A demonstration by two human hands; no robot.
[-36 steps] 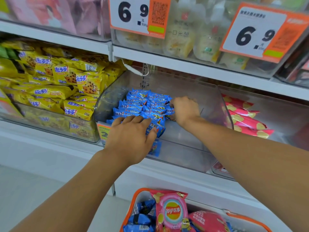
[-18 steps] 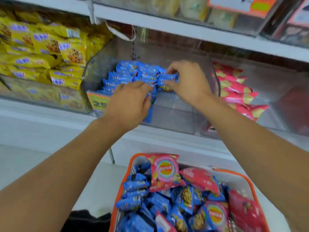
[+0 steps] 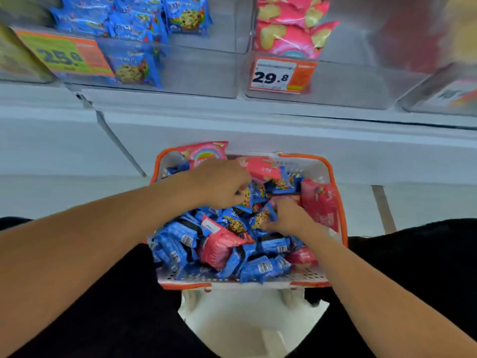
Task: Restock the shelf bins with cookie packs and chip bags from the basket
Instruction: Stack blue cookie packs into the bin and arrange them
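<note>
Both hands [image 3: 222, 184] [image 3: 286, 218] dropped into basket [image 3: 333, 174] (fingers curled), among packs [image 3: 178, 244]

Both forearms are bare, no sleeves, watch or rings showing; black trousers [image 3: 108, 306] cover the legs at seven and four o'clock

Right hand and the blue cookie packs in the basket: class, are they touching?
Touching. The head view shows the right hand with fingers curled around blue cookie packs atop the pile in the basket.
</note>
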